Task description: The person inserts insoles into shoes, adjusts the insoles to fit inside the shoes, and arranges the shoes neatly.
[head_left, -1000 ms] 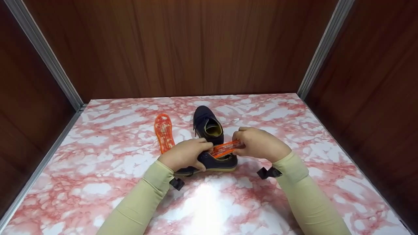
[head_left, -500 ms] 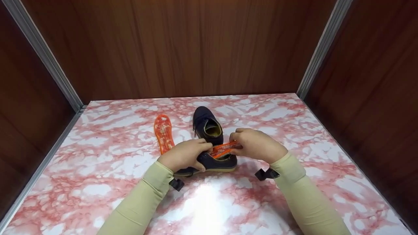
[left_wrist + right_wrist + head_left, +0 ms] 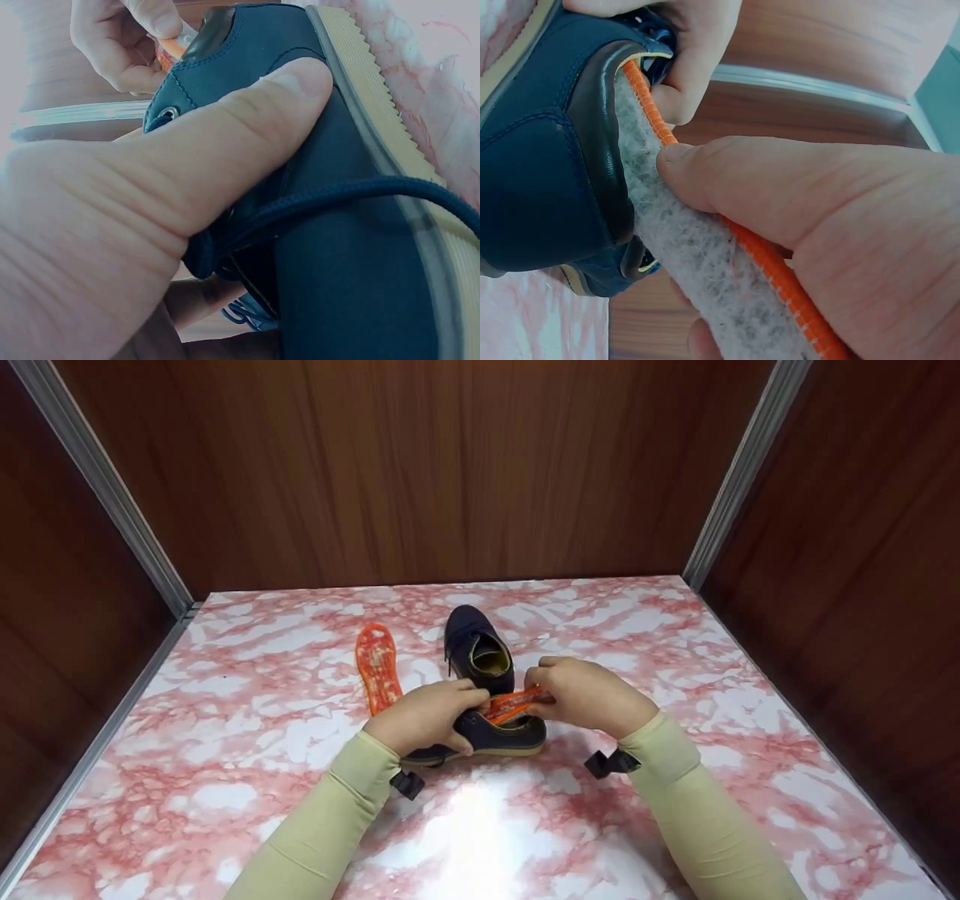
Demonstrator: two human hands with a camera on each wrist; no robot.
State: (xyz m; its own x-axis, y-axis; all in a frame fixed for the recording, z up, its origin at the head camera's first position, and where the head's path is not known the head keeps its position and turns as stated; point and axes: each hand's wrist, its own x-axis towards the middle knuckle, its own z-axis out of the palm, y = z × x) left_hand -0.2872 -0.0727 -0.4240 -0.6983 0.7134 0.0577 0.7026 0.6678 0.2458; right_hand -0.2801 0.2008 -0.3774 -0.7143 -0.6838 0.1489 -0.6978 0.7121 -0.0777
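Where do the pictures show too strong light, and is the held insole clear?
Head view: white glare on the table, bottom middle; left wrist view: washed-out upper left edge, beside the left hand; right wrist view: paler upper right, the held insole clear.

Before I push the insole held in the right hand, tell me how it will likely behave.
The insole will probably flex rather than stay stiff, since it looks like a thin, soft-faced sheet in the right hand. Its fuzzy pale side may drag against the shoe instead of sliding freely. It is likely light for its size, judging by that thinness.
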